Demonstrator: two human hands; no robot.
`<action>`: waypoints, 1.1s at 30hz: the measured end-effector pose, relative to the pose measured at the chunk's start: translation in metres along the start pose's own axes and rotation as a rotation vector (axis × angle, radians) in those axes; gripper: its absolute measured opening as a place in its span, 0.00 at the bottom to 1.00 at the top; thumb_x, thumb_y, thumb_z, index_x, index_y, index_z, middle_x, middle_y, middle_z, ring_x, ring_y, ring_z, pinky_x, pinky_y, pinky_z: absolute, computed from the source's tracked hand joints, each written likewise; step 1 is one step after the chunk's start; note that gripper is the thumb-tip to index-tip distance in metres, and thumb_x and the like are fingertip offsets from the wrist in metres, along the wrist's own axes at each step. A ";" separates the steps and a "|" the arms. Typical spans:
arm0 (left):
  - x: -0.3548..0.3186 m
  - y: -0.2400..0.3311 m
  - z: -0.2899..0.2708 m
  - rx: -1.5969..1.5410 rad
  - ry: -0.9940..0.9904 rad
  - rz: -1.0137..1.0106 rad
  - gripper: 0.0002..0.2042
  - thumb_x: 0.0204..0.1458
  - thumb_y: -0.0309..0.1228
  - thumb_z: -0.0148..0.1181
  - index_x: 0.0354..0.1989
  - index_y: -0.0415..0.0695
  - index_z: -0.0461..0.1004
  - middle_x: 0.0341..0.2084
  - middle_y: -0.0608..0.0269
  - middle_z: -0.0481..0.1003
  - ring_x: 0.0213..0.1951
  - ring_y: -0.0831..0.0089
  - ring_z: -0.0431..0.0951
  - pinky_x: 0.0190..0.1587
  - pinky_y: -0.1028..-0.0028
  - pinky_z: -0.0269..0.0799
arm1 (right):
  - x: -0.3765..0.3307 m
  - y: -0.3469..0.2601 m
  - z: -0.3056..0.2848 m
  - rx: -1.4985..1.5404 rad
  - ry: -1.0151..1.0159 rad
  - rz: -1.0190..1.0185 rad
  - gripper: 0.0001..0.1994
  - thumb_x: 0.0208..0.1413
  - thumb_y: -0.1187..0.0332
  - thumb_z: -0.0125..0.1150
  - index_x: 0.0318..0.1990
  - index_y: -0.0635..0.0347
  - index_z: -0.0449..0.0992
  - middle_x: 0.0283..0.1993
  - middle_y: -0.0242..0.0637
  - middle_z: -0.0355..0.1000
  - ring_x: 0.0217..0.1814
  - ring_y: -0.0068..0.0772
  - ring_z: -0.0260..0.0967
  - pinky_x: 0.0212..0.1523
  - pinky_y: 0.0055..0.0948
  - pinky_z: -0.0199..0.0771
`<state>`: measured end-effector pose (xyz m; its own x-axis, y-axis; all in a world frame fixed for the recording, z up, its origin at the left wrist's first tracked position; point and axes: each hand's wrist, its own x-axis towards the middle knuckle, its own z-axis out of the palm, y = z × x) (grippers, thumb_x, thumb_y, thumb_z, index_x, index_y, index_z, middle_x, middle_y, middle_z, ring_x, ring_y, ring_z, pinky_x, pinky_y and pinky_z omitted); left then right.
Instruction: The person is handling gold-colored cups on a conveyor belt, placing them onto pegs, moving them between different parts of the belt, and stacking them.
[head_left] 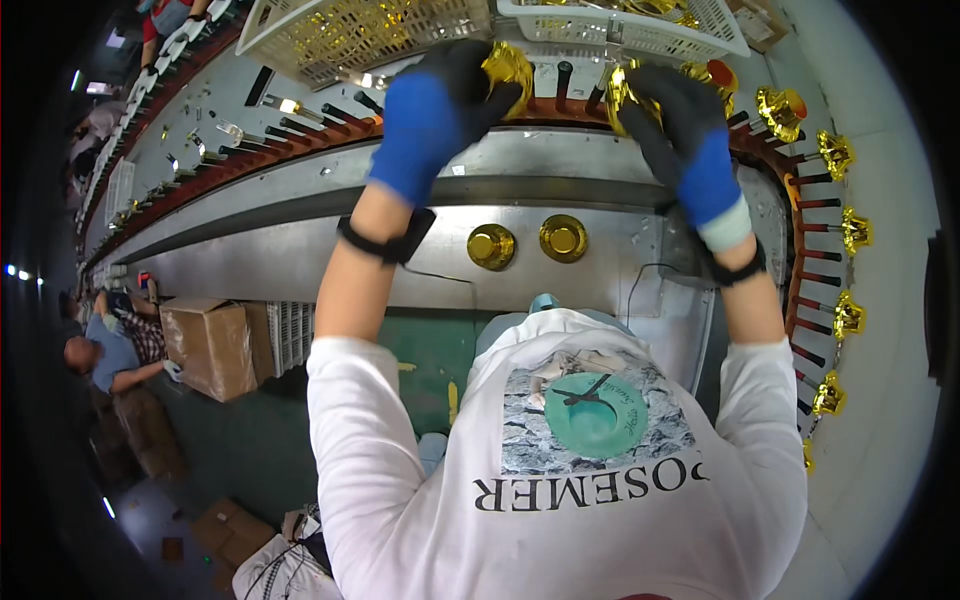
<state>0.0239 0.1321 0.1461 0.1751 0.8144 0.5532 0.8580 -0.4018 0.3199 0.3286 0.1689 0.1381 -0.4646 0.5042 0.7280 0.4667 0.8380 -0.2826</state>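
1. Hands up at the conveyor: left hand [440,105] in blue-and-black glove, fingers curled around a gold cap [510,66]; right hand [680,125] in matching glove, fingers wrapped over a second gold cap [618,92], mostly hidden under the palm.
2. Both caps held just over the row of dark pegs [563,80] running along the red conveyor track [330,140], between and just beyond the two hands.
3. Cannot tell whether either cap is already seated on a peg; fingers cover the contact.
4. For a clean placement: line each cap's hollow side squarely over its peg, push straight down, no tilt, likely best to release only when seated.
5. Keep fingertips on the rim, not the shiny face, to avoid marks, judging by the plated look.
6. Match the caps already on pegs [835,150] curving away past the right hand, all facing outward alike.
7. Two spare gold caps [528,242] lying on the grey counter [260,260] below the wrists, between the forearms, close together but apart.
8. White baskets [340,35] of gold parts just beyond the hands, near enough for the next pick.
9. Black wrist straps [385,240] with a thin cable on both forearms; keep the cable clear of the pegs.
10. Other workers [110,350] well off to the left, not involved.
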 end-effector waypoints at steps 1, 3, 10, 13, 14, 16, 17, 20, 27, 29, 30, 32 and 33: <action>-0.022 0.005 -0.008 -0.029 0.006 -0.020 0.24 0.51 0.41 0.79 0.53 0.41 0.82 0.38 0.50 0.83 0.36 0.56 0.85 0.41 0.62 0.82 | -0.015 -0.017 -0.003 0.028 -0.067 0.082 0.20 0.56 0.67 0.74 0.55 0.59 0.82 0.49 0.47 0.83 0.50 0.54 0.81 0.53 0.48 0.80; -0.087 -0.002 0.013 -0.216 -0.069 -0.103 0.26 0.52 0.41 0.79 0.56 0.40 0.80 0.41 0.46 0.83 0.37 0.56 0.86 0.41 0.63 0.83 | -0.070 -0.028 0.015 0.114 -0.271 0.114 0.25 0.54 0.64 0.75 0.61 0.57 0.79 0.56 0.48 0.80 0.57 0.55 0.79 0.58 0.48 0.78; -0.249 -0.019 0.118 0.063 -0.600 -0.370 0.25 0.55 0.51 0.69 0.53 0.46 0.80 0.38 0.47 0.83 0.38 0.47 0.85 0.41 0.54 0.81 | -0.181 -0.054 0.141 -0.026 -0.972 0.275 0.18 0.57 0.63 0.67 0.54 0.55 0.80 0.49 0.48 0.79 0.51 0.55 0.78 0.50 0.54 0.80; -0.262 -0.008 0.150 0.159 -0.686 -0.448 0.26 0.54 0.51 0.69 0.56 0.47 0.78 0.40 0.47 0.83 0.37 0.47 0.85 0.41 0.52 0.81 | -0.211 -0.041 0.167 -0.200 -1.039 0.272 0.16 0.57 0.63 0.65 0.52 0.55 0.79 0.49 0.46 0.79 0.52 0.53 0.78 0.48 0.55 0.79; -0.260 -0.005 0.153 0.157 -0.685 -0.445 0.26 0.54 0.51 0.69 0.56 0.47 0.78 0.40 0.47 0.83 0.37 0.47 0.85 0.41 0.52 0.81 | -0.217 -0.038 0.168 -0.203 -1.038 0.274 0.16 0.57 0.63 0.65 0.52 0.55 0.79 0.49 0.46 0.79 0.52 0.53 0.78 0.48 0.55 0.79; -0.258 0.000 0.153 0.218 -0.739 -0.499 0.30 0.52 0.53 0.70 0.59 0.47 0.76 0.44 0.48 0.82 0.38 0.47 0.86 0.41 0.49 0.81 | -0.230 -0.034 0.166 -0.104 -0.921 0.248 0.18 0.57 0.63 0.66 0.55 0.54 0.78 0.50 0.45 0.78 0.52 0.52 0.78 0.49 0.54 0.80; -0.258 -0.011 0.143 0.220 -0.791 -0.530 0.34 0.51 0.54 0.70 0.61 0.46 0.75 0.49 0.44 0.81 0.40 0.46 0.86 0.41 0.48 0.81 | -0.200 -0.042 0.163 -0.051 -1.052 0.297 0.25 0.56 0.60 0.68 0.61 0.56 0.76 0.56 0.48 0.77 0.58 0.55 0.76 0.58 0.52 0.78; -0.208 -0.005 0.117 0.261 -0.637 -0.236 0.37 0.50 0.55 0.71 0.64 0.45 0.74 0.53 0.41 0.80 0.43 0.47 0.85 0.43 0.49 0.81 | -0.184 -0.025 0.108 -0.044 -0.477 0.186 0.27 0.57 0.57 0.69 0.63 0.55 0.76 0.61 0.53 0.74 0.63 0.60 0.72 0.66 0.56 0.70; 0.031 0.031 0.043 -0.073 0.004 0.031 0.37 0.53 0.53 0.75 0.67 0.45 0.72 0.52 0.40 0.80 0.41 0.45 0.85 0.42 0.53 0.82 | 0.026 0.059 -0.027 -0.439 0.162 -0.001 0.23 0.54 0.60 0.77 0.57 0.54 0.81 0.50 0.45 0.81 0.50 0.50 0.79 0.48 0.46 0.79; 0.076 0.029 0.047 -0.091 -0.259 -0.108 0.36 0.57 0.54 0.71 0.70 0.49 0.69 0.51 0.41 0.81 0.46 0.46 0.85 0.49 0.51 0.80 | 0.022 0.097 -0.007 -0.244 -0.070 0.262 0.28 0.59 0.55 0.73 0.64 0.59 0.78 0.56 0.54 0.80 0.55 0.57 0.80 0.56 0.46 0.80; 0.089 0.036 0.042 -0.167 -0.546 -0.286 0.42 0.58 0.53 0.70 0.78 0.50 0.62 0.53 0.40 0.81 0.52 0.47 0.84 0.56 0.49 0.78 | 0.008 0.110 0.007 -0.126 -0.145 0.426 0.28 0.60 0.54 0.73 0.63 0.59 0.78 0.54 0.52 0.81 0.53 0.55 0.81 0.55 0.46 0.81; 0.069 -0.004 0.075 -0.040 -0.366 -0.140 0.32 0.57 0.53 0.70 0.64 0.49 0.71 0.47 0.44 0.82 0.45 0.46 0.85 0.47 0.51 0.79 | 0.010 0.097 0.023 -0.136 -0.174 0.338 0.27 0.59 0.55 0.74 0.62 0.59 0.79 0.52 0.50 0.82 0.51 0.52 0.82 0.53 0.44 0.81; 0.062 -0.009 0.079 0.078 -0.199 0.025 0.24 0.56 0.53 0.70 0.50 0.48 0.80 0.40 0.48 0.83 0.39 0.45 0.85 0.38 0.54 0.81 | 0.011 0.090 0.030 -0.158 -0.197 0.268 0.26 0.59 0.57 0.74 0.61 0.58 0.79 0.49 0.48 0.83 0.48 0.49 0.83 0.51 0.43 0.82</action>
<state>0.0654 0.2192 0.1172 0.2821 0.8744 0.3947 0.8857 -0.3955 0.2431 0.3431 0.2559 0.1022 -0.4387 0.7451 0.5023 0.6951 0.6357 -0.3358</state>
